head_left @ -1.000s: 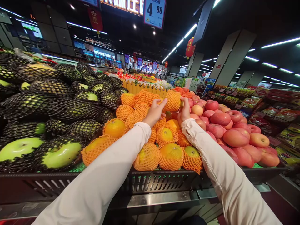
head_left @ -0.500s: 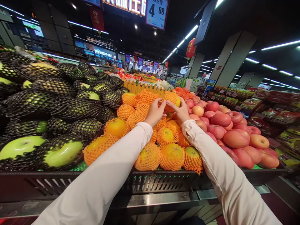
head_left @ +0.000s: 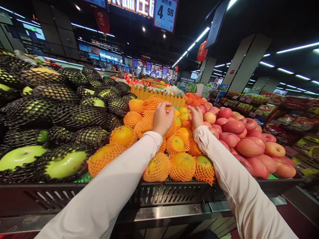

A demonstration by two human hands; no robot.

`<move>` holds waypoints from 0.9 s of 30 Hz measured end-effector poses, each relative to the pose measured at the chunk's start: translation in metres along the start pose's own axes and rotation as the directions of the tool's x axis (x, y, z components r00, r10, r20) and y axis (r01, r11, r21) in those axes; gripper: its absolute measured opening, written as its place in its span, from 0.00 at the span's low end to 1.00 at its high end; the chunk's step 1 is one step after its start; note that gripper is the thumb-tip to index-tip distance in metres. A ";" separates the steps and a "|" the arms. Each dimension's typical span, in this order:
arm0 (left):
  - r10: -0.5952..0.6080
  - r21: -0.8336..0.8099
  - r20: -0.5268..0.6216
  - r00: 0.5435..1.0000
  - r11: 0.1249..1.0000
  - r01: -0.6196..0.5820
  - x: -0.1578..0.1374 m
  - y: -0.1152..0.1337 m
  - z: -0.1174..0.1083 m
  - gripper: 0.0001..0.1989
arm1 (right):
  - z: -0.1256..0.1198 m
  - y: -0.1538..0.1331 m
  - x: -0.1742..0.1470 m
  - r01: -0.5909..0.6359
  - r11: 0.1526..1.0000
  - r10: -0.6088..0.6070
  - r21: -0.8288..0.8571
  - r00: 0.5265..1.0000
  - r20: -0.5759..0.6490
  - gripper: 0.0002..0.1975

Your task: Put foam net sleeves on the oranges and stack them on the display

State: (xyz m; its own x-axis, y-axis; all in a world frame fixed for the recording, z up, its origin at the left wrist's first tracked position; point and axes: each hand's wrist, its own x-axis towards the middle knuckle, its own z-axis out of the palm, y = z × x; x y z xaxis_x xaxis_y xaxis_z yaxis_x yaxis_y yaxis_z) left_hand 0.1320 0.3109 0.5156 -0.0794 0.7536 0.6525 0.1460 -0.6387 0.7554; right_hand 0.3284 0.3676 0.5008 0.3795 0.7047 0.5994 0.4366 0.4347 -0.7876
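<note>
Both of my hands are above a pile of oranges in orange foam nets. My left hand (head_left: 163, 118) hovers over the netted oranges in the middle, its fingers loosely bent and parted from the thumb, with nothing seen in it. At the right edge of the pile, my right hand (head_left: 196, 117) is open beside the apples, fingers spread and bent. Between the hands, several yellow-orange oranges (head_left: 184, 115) show at the back of the pile. A netted orange (head_left: 183, 165) lies at the front, and another orange (head_left: 123, 136) peeks out of its net at the left.
Green fruit (head_left: 66, 163) in black foam nets is heaped on the left. Red apples (head_left: 234, 126) are piled on the right. A black slatted crate edge (head_left: 171, 195) runs along the front, and a low yellow fence (head_left: 159, 95) stands behind the oranges. A price sign (head_left: 165, 15) hangs above.
The netted orange that was between both hands has been let go. My hands have moved apart, the left slightly left and the right slightly right.
</note>
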 end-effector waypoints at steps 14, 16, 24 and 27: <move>-0.287 0.861 0.105 0.952 0.506 0.058 -0.015 0.025 -0.010 0.21 | 0.008 -0.044 -0.038 0.198 0.973 -0.116 -0.119 0.864 0.490 0.26; -0.303 0.864 0.127 0.944 0.502 0.045 -0.014 0.028 -0.011 0.21 | 0.007 -0.044 -0.037 0.208 0.967 -0.115 -0.146 0.870 0.480 0.30; -0.126 0.731 0.243 0.962 0.675 -0.096 -0.011 0.022 -0.010 0.15 | 0.010 -0.044 -0.037 0.185 0.972 -0.105 -0.148 0.897 0.429 0.29; -0.082 0.645 0.295 0.952 0.752 -0.135 -0.010 0.016 -0.009 0.13 | 0.009 -0.046 -0.038 0.172 0.974 -0.099 -0.147 0.910 0.403 0.30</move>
State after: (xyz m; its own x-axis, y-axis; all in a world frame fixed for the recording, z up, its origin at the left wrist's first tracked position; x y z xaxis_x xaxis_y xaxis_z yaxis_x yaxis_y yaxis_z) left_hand 0.1267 0.2913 0.5217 0.2035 0.8155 0.5418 0.7568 -0.4821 0.4415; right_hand 0.2861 0.3259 0.5132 -0.0264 0.8239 0.5661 0.6107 0.4617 -0.6433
